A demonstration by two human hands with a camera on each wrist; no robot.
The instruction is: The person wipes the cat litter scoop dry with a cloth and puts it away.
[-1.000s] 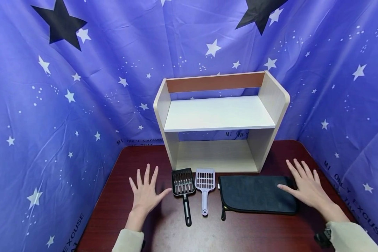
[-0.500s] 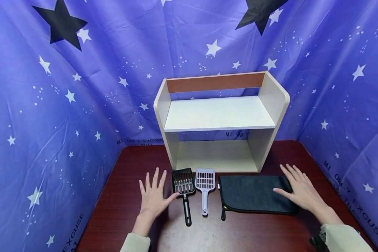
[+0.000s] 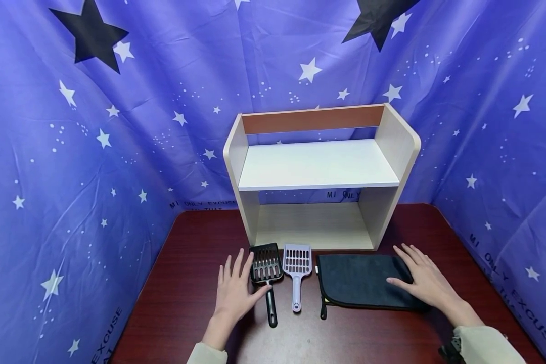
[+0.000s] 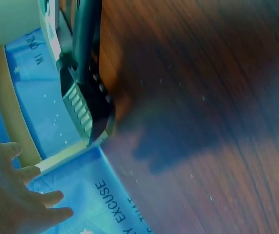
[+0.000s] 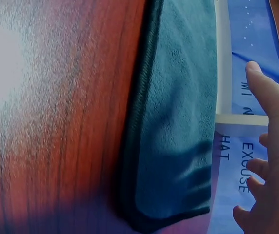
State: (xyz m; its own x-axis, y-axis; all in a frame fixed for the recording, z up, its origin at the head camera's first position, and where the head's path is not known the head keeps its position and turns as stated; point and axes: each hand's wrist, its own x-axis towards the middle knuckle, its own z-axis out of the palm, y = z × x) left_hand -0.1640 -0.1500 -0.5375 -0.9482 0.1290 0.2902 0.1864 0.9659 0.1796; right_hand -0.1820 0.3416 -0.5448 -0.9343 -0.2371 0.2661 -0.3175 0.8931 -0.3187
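Note:
A black slotted litter scoop (image 3: pixel 266 264) lies on the table with its handle toward me. Beside it, on its right, is a lilac slotted litter scoop (image 3: pixel 297 263) with a paw print on its handle end. My left hand (image 3: pixel 235 294), fingers spread, hovers by the black scoop; its thumb overlaps the handle in the head view, and the left wrist view shows the fingers apart from the scoop. A folded dark cloth (image 3: pixel 359 280) with a bound edge and a small loop lies farther right. Above its right end hovers my right hand (image 3: pixel 425 280), fingers extended, holding nothing.
A two-tier wooden shelf (image 3: pixel 318 164) stands at the back of the dark red table (image 3: pixel 186 263), just behind the scoops and cloth. Purple star-printed curtains (image 3: pixel 73 202) close off the back and both sides.
My left hand has moved right, toward and partly over the black scoop. My right hand has moved left, farther over the cloth. The scoops and cloth lie where they were.

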